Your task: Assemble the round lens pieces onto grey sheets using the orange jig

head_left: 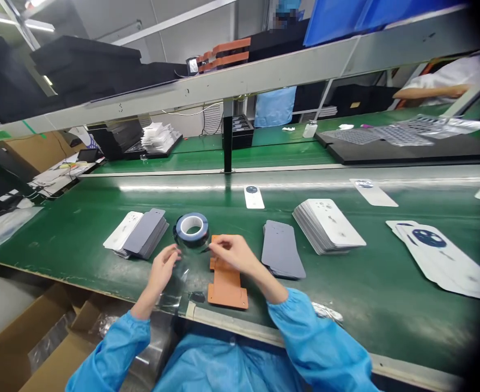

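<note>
A roll of dark blue tape [192,228] with a white core lies on the green table, just beyond the gap between my hands. My left hand [164,268] is closed in a pinch to the near left of the roll. Thumb and finger of my right hand [234,252] pinch above an orange flat fixture [224,286], covering its upper part. A faint see-through strip of tape [194,250] appears to span between my fingertips, with a small dark bit near the right ones. More clear film [170,300] hangs at the table edge below my left hand.
Stacks of white and grey phone-back-shaped sheets stand left [145,234] and right [328,226], beside a grey stack [283,249]. White sheets with dark circles [448,256] lie far right. A shelf beam [240,81] crosses above. Cardboard boxes [31,348] sit lower left. A co-worker's arm [431,92] shows at the far right.
</note>
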A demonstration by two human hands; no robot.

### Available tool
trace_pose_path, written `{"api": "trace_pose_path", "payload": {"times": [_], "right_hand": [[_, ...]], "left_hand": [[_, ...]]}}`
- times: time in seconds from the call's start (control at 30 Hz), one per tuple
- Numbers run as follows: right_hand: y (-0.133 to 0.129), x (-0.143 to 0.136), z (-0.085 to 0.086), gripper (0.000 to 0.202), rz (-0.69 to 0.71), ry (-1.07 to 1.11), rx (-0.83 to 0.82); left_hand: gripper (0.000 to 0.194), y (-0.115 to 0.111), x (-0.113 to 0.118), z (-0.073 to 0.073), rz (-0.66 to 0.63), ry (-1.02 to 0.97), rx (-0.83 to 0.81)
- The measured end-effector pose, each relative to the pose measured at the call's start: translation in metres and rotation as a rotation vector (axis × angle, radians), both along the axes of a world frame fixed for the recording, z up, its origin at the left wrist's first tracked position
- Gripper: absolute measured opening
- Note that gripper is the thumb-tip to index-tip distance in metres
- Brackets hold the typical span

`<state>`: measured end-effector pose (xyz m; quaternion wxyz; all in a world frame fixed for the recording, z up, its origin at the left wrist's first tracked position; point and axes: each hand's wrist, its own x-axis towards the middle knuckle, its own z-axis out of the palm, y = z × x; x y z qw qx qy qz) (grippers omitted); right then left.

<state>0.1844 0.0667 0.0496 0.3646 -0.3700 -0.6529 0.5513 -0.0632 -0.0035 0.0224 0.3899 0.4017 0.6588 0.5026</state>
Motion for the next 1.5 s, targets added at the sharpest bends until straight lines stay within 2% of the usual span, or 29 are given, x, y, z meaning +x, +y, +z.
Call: {"api": "trace_pose_path", "payload": {"times": [0.07, 0.13, 0.17, 0.23, 0.3, 0.43, 0.53, 0.67, 0.87, 1.13, 1.5], "right_hand": [[0.008, 0.024, 0.0, 0.03, -0.101, 0.012, -0.041], [0.016, 0.044, -0.003, 0.028, -0.124, -0.048, -0.065], [0.019, 0.051, -0.006, 0.026, -0.116, -0.07, -0.087], [0.024, 0.057, -0.015, 0.024, -0.092, -0.082, -0.135], [0.026, 0.056, -0.025, 0.024, -0.089, -0.077, -0.158], [0.03, 0.05, -0.038, 0.026, -0.137, -0.137, -0.178], [0.032, 0.053, -0.042, 0.024, -0.199, -0.199, -0.205], [0.035, 0.058, -0.046, 0.022, -0.238, -0.217, -0.246], [0.034, 0.056, -0.046, 0.02, -0.256, -0.248, -0.24], [0.032, 0.056, -0.045, 0.019, -0.266, -0.283, -0.228], [0.032, 0.053, -0.04, 0.014, -0.251, -0.314, -0.158]], "left_hand": [[0.057, -0.007, 0.003, 0.008, 0.075, 0.288, 0.209], [0.048, -0.012, 0.013, 0.013, 0.01, 0.612, 0.448], [0.041, -0.011, 0.021, 0.014, -0.109, 0.702, 0.513], [0.037, -0.004, 0.037, 0.012, -0.409, 0.765, 0.541], [0.038, 0.011, 0.051, 0.005, -0.562, 0.794, 0.515], [0.028, 0.049, 0.06, -0.016, -0.607, 0.822, 0.427], [0.025, 0.064, 0.058, -0.027, -0.67, 0.756, 0.367], [0.023, 0.066, 0.056, -0.033, -0.7, 0.657, 0.319], [0.024, 0.064, 0.055, -0.032, -0.73, 0.606, 0.319], [0.03, 0.065, 0.055, -0.03, -0.799, 0.651, 0.387], [0.023, 0.065, 0.057, -0.026, -0.809, 0.774, 0.448]]}}
